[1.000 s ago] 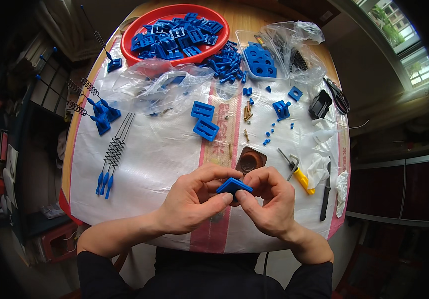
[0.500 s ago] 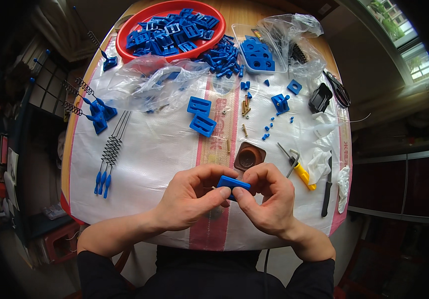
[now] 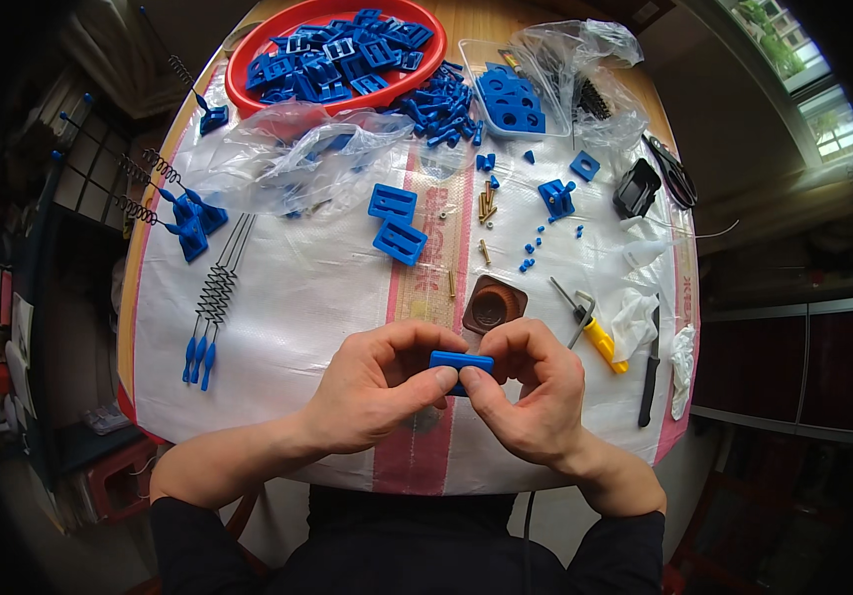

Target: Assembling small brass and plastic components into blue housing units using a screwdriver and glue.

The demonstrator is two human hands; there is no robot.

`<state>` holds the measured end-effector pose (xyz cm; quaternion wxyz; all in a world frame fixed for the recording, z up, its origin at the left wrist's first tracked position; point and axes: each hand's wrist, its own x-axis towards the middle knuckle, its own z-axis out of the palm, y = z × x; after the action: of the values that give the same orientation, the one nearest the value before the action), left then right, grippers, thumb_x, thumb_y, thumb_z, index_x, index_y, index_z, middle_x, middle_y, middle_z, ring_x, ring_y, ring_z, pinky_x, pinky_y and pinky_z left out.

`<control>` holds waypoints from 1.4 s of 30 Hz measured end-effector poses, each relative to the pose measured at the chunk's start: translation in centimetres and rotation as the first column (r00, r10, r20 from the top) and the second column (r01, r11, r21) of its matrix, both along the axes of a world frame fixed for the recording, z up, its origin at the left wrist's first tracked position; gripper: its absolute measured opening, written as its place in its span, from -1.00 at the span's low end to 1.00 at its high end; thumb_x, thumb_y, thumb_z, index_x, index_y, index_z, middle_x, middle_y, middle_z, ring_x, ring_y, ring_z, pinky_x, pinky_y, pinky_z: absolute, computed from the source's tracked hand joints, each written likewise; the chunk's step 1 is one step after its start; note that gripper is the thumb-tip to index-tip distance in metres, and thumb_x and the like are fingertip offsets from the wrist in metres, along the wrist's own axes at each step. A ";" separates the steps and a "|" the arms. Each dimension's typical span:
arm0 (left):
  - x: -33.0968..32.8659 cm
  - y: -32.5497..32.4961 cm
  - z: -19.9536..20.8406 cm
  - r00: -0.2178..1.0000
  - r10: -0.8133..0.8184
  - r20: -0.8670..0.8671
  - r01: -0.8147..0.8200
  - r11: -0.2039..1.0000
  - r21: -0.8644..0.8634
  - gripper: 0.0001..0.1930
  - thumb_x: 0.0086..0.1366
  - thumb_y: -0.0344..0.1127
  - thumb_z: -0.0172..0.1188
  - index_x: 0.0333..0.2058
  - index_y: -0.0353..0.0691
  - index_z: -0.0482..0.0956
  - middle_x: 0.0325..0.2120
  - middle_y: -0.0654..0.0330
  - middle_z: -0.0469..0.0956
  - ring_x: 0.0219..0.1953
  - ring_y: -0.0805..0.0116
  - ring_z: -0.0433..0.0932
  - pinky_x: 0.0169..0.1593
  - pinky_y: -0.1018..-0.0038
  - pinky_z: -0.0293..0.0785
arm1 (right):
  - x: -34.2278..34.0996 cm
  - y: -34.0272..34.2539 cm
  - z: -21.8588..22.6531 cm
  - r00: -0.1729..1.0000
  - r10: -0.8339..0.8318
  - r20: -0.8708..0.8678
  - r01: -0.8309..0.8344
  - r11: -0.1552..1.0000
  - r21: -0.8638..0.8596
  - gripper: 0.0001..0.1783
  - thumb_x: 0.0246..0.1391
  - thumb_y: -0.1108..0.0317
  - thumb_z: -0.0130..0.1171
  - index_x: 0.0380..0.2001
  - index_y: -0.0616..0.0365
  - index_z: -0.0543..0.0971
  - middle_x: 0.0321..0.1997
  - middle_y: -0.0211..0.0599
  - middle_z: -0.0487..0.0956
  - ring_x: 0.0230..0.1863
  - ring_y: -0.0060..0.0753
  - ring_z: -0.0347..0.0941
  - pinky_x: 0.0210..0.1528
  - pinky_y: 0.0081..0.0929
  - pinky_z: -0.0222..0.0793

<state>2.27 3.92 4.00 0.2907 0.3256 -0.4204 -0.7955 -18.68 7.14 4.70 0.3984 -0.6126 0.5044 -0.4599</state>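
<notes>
Between my two hands, above the near edge of the table, is a small blue plastic part seen edge-on. My left hand pinches its left end with thumb and fingers. My right hand grips the right end the same way, the two thumb tips close together on the near side. The fingers hide much of the part's underside. Just beyond the hands sits a square brown dish. Two flat blue slotted plates lie farther off, left of several brass screws.
A red basin heaped with blue parts stands at the back, beside a clear tub and plastic bags. Coil-spring rods with blue handles lie left. A yellow-handled screwdriver, a black-handled knife and scissors lie right.
The blue part has turned slightly, its long edge now nearly level. Both hands keep their pinch on it, and the whole view has shifted a little.
</notes>
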 end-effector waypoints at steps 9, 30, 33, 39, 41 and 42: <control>0.1 0.1 -0.4 0.998 0.013 -0.066 -0.013 1.000 -0.003 -0.66 0.45 -0.47 0.24 0.16 -0.38 0.51 -0.06 0.18 0.65 -0.05 0.49 0.63 0.04 0.47 0.60 | 0.1 -0.1 -0.1 0.999 0.003 -0.032 -0.004 0.998 -0.056 -0.77 0.04 0.52 0.46 -0.28 0.23 0.57 -0.44 -0.32 0.66 -0.50 -0.60 0.58 -0.45 -0.58 0.48; -0.3 0.0 -0.4 0.995 0.071 -0.064 -0.068 0.996 0.049 -0.63 0.45 -0.56 0.18 0.20 -0.42 0.45 -0.03 0.13 0.61 -0.02 0.44 0.64 0.05 0.45 0.64 | 0.3 0.2 -0.5 1.000 -0.004 -0.010 0.004 0.999 -0.034 -0.75 0.05 0.50 0.41 -0.22 0.25 0.56 -0.41 -0.28 0.68 -0.49 -0.57 0.60 -0.44 -0.56 0.49; -0.4 0.1 -0.4 0.993 0.071 -0.097 -0.066 0.996 0.052 -0.64 0.44 -0.52 0.21 0.17 -0.36 0.49 -0.03 0.18 0.63 0.00 0.50 0.61 -0.03 0.54 0.58 | 0.4 0.3 -0.5 1.000 -0.001 -0.017 0.001 1.000 -0.011 -0.75 0.04 0.50 0.42 -0.23 0.26 0.57 -0.41 -0.28 0.68 -0.50 -0.57 0.59 -0.45 -0.56 0.49; -0.3 -0.1 -0.3 0.995 0.062 -0.072 -0.059 0.998 0.038 -0.66 0.45 -0.47 0.24 0.15 -0.37 0.51 -0.05 0.16 0.66 -0.03 0.47 0.63 0.02 0.51 0.60 | 0.3 0.1 -0.9 0.999 -0.008 -0.048 0.006 0.999 -0.040 -0.76 0.05 0.50 0.42 -0.23 0.24 0.58 -0.42 -0.30 0.67 -0.52 -0.58 0.56 -0.47 -0.56 0.46; -0.2 -0.1 -0.3 0.998 0.056 -0.042 -0.054 0.997 0.057 -0.67 0.44 -0.46 0.25 0.14 -0.37 0.52 -0.06 0.16 0.66 -0.03 0.45 0.64 0.03 0.49 0.60 | 0.3 0.1 -0.9 0.999 -0.018 -0.038 0.016 0.999 -0.047 -0.77 0.05 0.50 0.42 -0.24 0.24 0.58 -0.42 -0.30 0.67 -0.53 -0.58 0.56 -0.48 -0.56 0.45; -0.2 -0.1 -0.3 0.998 0.053 -0.027 -0.051 0.996 0.067 -0.67 0.44 -0.45 0.26 0.13 -0.36 0.52 -0.06 0.16 0.66 -0.03 0.45 0.64 0.04 0.49 0.61 | 0.3 0.1 -0.8 0.999 -0.023 -0.034 0.021 0.999 -0.050 -0.77 0.05 0.49 0.42 -0.24 0.23 0.58 -0.42 -0.30 0.67 -0.53 -0.58 0.55 -0.48 -0.56 0.45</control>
<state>2.05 3.80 3.68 0.3063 0.3344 -0.3808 -0.8058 -18.37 7.21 3.85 0.3693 -0.6246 0.5063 -0.4661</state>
